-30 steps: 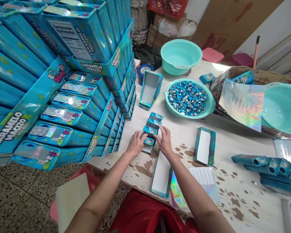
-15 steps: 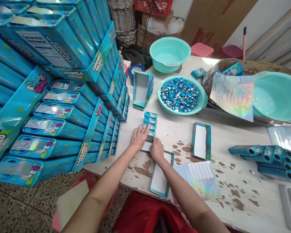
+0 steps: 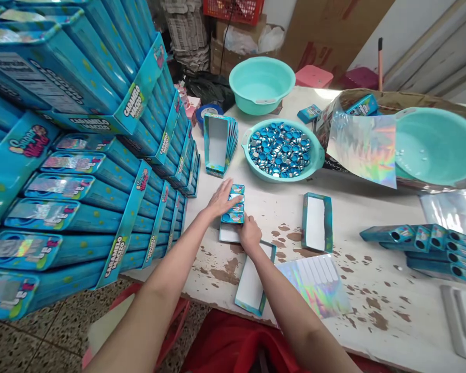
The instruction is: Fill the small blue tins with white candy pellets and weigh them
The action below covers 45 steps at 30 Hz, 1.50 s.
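A short row of small blue candy boxes [image 3: 233, 217] stands with printed ends up at the far end of a shallow cardboard tray [image 3: 229, 234]. My left hand [image 3: 219, 201] lies along the row's left side, fingers stretched forward and thumb across the tops, gripping the boxes. At the near right corner, my right hand [image 3: 250, 234] is closed against the row and tray edge; its fingertips are hidden. Close to my right wrist, an open tray [image 3: 252, 282] with a white inside lies on the table.
Stacked displays of blue boxes [image 3: 128, 217] fill the left. Nested trays [image 3: 217, 145] stand behind my hands, beside a basin of small tins [image 3: 279, 150]. Another tray [image 3: 317, 221], a holographic sheet [image 3: 314, 290] and tube-like blue boxes [image 3: 423, 248] lie to the right.
My left hand has shifted from lying over the box tops to the row's left side, thumb across it. The view has turned slightly; my right hand stays close by the row.
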{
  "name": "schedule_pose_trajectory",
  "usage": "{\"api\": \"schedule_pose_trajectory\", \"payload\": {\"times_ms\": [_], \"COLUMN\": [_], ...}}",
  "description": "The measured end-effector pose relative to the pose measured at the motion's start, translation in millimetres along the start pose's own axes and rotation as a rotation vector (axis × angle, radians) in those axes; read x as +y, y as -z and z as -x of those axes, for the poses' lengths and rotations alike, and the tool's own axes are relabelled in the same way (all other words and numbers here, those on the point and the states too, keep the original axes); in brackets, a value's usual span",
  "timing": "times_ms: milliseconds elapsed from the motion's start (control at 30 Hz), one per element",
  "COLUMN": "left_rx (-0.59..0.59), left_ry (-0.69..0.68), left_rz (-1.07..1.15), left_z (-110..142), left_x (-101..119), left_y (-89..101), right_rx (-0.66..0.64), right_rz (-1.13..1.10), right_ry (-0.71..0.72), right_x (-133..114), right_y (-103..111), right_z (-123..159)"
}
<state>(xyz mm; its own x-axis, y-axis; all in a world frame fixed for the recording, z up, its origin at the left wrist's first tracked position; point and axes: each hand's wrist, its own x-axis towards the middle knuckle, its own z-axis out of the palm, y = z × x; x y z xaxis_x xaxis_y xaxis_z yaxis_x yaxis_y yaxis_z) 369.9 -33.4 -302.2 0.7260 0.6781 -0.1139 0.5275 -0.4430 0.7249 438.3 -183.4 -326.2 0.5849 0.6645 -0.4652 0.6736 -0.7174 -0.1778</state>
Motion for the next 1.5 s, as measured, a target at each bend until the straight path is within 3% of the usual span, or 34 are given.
{"api": "schedule_pose_trajectory", "payload": {"times_ms": [100,133,167,233,333,400,567,700,800,867,933,1000,1067,1200,1267,1333,1433,1500], "left_rx": [0.443,0.501,0.444,0.158,-0.099,-0.158,-0.322,-0.312,-0.295,-0.280,-0.256,-0.210,-0.139,0.073,0.128,0.097,0.015,-0.029], "left_ry": [0.099,0.103,0.050,-0.076,0.057,0.155,0.093,0.188,0.105,0.040,0.014,0.002,-0.032,-0.144,-0.230,-0.303,-0.307,-0.292], "left_rz": [0.034,0.024,0.021,-0.008,-0.151,-0.223,-0.343,-0.442,-0.455,-0.453,-0.450,-0.434,-0.408,-0.346,-0.252,-0.119,0.037,0.083], "left_z": [56.5,77.4,95.2,114.8,104.7,89.4,83.9,87.4,83.5,81.3,81.1,82.9,86.8,97.2,99.5,96.6,78.7,57.9], "left_x": [-7.2,-7.7,-6.9,-1.9,10.6,18.4,33.3,38.0,32.9,28.7,25.9,24.2,23.7,39.5,65.3,104.7,181.9,238.7], "left_y": [-12.3,-19.2,-27.5,-46.1,-68.1,-73.1,-74.5,-84.8,-89.8,-89.5,-87.4,-85.0,-84.2,-93.3,-107.2,-129.4,-176.7,-213.3], "right_rx": [-0.011,-0.018,-0.024,-0.036,-0.058,-0.071,-0.078,-0.048,-0.011,0.115,0.359,0.611,0.771,0.914,0.972,1.027,1.011,0.929], "right_rz": [-0.022,-0.030,-0.037,-0.046,-0.050,-0.047,-0.054,-0.095,-0.128,-0.182,-0.267,-0.330,-0.360,-0.359,-0.349,-0.341,-0.412,-0.594], "right_ry": [0.000,0.007,0.015,0.030,0.051,0.061,0.086,0.132,0.212,0.264,0.224,0.005,-0.275,-0.476,-0.521,-0.538,-0.483,-0.435], "right_x": [0.4,0.9,1.6,3.2,6.7,9.6,14.5,14.7,32.2,63.5,112.7,173.9,237.0,338.1,375.3,408.8,458.0,489.4], "right_y": [-0.8,-0.8,-0.6,0.0,2.3,5.1,12.7,18.3,28.5,40.0,54.7,71.0,87.4,116.9,131.3,146.8,172.9,190.5], "right_z": [-0.3,-0.3,-0.4,-1.3,-5.1,-8.8,-11.1,-7.7,-2.1,10.0,27.6,45.0,57.9,71.8,76.1,79.4,80.2,76.0]}}
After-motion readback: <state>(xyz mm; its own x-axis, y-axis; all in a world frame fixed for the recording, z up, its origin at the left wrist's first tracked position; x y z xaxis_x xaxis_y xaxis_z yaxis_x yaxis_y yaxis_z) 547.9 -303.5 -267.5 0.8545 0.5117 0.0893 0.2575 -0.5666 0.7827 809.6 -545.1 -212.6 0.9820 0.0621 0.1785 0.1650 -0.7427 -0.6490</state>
